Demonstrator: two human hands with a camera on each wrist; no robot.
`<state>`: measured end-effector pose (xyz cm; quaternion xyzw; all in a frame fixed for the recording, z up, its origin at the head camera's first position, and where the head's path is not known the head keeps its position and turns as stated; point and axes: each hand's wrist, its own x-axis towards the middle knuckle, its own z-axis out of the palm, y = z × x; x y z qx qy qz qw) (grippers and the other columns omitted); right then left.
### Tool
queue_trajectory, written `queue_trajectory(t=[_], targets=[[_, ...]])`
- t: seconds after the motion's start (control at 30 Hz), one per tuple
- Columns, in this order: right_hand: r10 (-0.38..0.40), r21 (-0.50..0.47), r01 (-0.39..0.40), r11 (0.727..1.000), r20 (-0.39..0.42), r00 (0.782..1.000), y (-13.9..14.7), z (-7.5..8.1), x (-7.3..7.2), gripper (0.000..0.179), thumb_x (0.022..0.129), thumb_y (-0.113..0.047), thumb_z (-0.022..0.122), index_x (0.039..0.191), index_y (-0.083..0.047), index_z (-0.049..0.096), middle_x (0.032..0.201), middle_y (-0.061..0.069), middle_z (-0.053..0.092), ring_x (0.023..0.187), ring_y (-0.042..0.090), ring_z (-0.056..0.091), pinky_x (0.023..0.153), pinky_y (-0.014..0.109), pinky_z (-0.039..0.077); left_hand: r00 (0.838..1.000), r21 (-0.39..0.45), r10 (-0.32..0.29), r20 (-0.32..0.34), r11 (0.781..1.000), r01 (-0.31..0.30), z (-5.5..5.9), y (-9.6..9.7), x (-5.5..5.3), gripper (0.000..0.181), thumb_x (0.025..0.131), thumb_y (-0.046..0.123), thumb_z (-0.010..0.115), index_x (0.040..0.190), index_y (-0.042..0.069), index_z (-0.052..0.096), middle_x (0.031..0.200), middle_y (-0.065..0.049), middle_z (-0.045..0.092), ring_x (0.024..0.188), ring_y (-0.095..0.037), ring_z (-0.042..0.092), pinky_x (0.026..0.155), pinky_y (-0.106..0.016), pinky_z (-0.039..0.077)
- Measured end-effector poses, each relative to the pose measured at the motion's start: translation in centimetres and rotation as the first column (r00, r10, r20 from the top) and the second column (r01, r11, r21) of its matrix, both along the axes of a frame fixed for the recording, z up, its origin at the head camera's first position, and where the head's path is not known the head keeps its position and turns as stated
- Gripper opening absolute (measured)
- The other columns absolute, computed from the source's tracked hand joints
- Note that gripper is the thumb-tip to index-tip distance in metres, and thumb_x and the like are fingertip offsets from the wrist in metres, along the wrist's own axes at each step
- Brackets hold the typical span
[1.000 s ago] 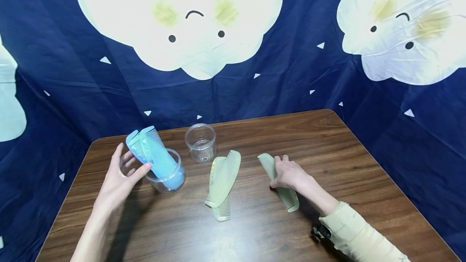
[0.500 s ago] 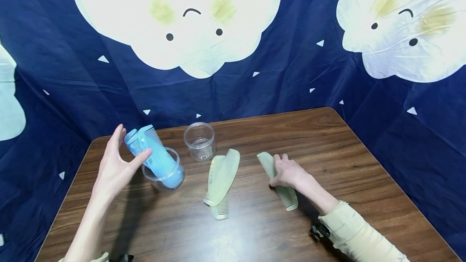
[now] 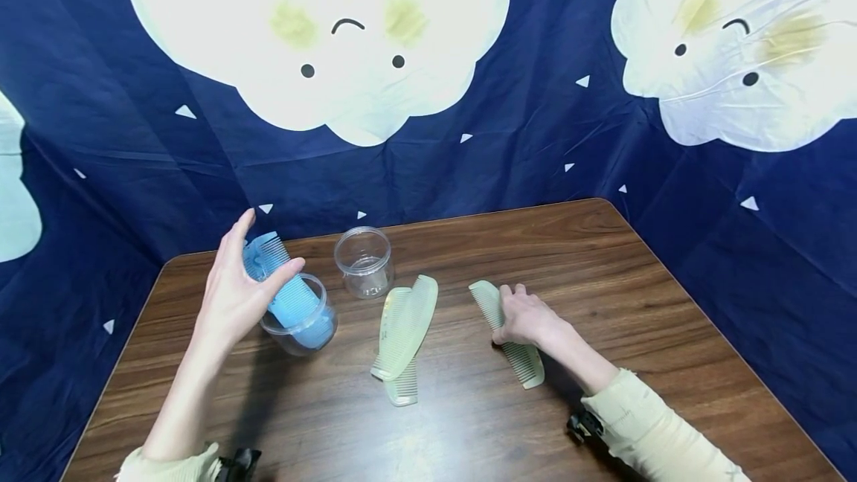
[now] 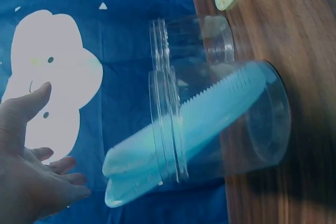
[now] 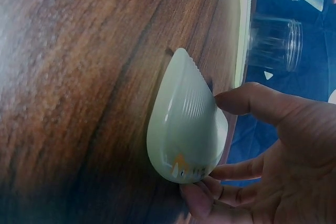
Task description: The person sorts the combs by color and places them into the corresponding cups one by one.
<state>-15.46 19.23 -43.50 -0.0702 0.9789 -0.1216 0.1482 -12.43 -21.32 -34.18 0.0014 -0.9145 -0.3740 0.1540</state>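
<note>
Several blue combs (image 3: 292,303) lean in a clear plastic jar (image 3: 289,342) at the table's left, their upper ends sticking out over the rim. My left hand (image 3: 234,290) hovers beside those upper ends with thumb and fingers spread. In the left wrist view a gap shows between this hand (image 4: 29,156) and the blue combs (image 4: 194,124). My right hand (image 3: 529,318) holds a pale green comb (image 3: 529,367) on the right side of the table. The right wrist view shows thumb and fingertips on opposite edges of this green comb (image 5: 184,124).
A second clear jar (image 3: 364,262) stands behind and right of the first, with nothing in it. Several pale green combs (image 3: 405,326) lie overlapped at the middle of the wooden table (image 3: 321,422). A dark blue curtain (image 3: 221,177) with cloud prints hangs behind the table.
My left hand has come away from the blue combs, rising and shifting right, its fingers spread. The combs lean in the jar as before. My right hand stays on the green comb.
</note>
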Motion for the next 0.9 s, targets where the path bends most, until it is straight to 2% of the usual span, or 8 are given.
queue_trajectory(t=[0.2, 0.33, 0.5, 0.67, 0.9], targets=[[0.012, 0.0, -0.012, 1.0, -0.01, 1.0, -0.1, 0.1, -0.1, 0.072, 0.07, -0.029, 0.092, 0.122, 0.0, 0.051, 0.105, 0.019, 0.053, 0.08, 0.03, 0.059, 0.069, 0.043, 0.054, 0.998, -0.002, -0.058, 0.007, 0.998, 0.058, 0.1, 1.5, -0.6, 0.101, 0.09, 0.05, 0.076, 0.166, 0.029, 0.013, 0.173, -0.009, 0.02, 0.157, -0.043, 0.022, 0.113, -0.076, 0.027], [0.008, -0.004, -0.008, 1.0, 0.003, 1.0, -0.1, 0.1, -0.1, 0.071, 0.071, -0.028, 0.092, 0.121, 0.0, 0.051, 0.105, 0.019, 0.053, 0.08, 0.03, 0.059, 0.069, 0.043, 0.054, 0.995, 0.001, -0.1, 0.017, 0.995, 0.1, -0.2, 2.6, -1.4, 0.1, 0.091, 0.05, 0.076, 0.166, 0.029, 0.013, 0.172, -0.01, 0.023, 0.156, -0.042, 0.024, 0.115, -0.074, 0.028], [0.0, -0.004, 0.0, 1.0, 0.01, 1.0, -0.1, 0.1, -0.2, 0.072, 0.071, -0.029, 0.092, 0.122, -0.001, 0.05, 0.106, 0.019, 0.054, 0.082, 0.03, 0.059, 0.071, 0.044, 0.055, 0.986, 0.002, -0.144, 0.079, 0.99, 0.144, -0.9, 3.6, -2.8, 0.102, 0.091, 0.052, 0.074, 0.167, 0.026, 0.01, 0.172, -0.012, 0.022, 0.156, -0.042, 0.025, 0.117, -0.072, 0.028], [0.001, -0.015, -0.001, 1.0, 0.016, 1.0, -0.1, 0.0, -0.2, 0.076, 0.07, -0.029, 0.092, 0.127, 0.0, 0.05, 0.108, 0.02, 0.054, 0.084, 0.031, 0.06, 0.072, 0.045, 0.055, 0.974, -0.019, -0.159, 0.16, 0.986, 0.164, -1.7, 4.2, -4.0, 0.105, 0.092, 0.056, 0.071, 0.167, 0.023, 0.006, 0.172, -0.018, 0.019, 0.157, -0.043, 0.022, 0.118, -0.072, 0.026], [-0.006, -0.024, 0.006, 1.0, 0.015, 1.0, 0.0, -0.1, -0.3, 0.072, 0.068, -0.028, 0.093, 0.119, -0.003, 0.05, 0.103, 0.017, 0.053, 0.081, 0.03, 0.059, 0.071, 0.044, 0.054, 0.965, -0.03, -0.182, 0.19, 0.981, 0.191, -2.8, 4.5, -5.5, 0.106, 0.092, 0.057, 0.07, 0.167, 0.022, 0.003, 0.172, -0.019, 0.016, 0.158, -0.043, 0.02, 0.119, -0.071, 0.027]])
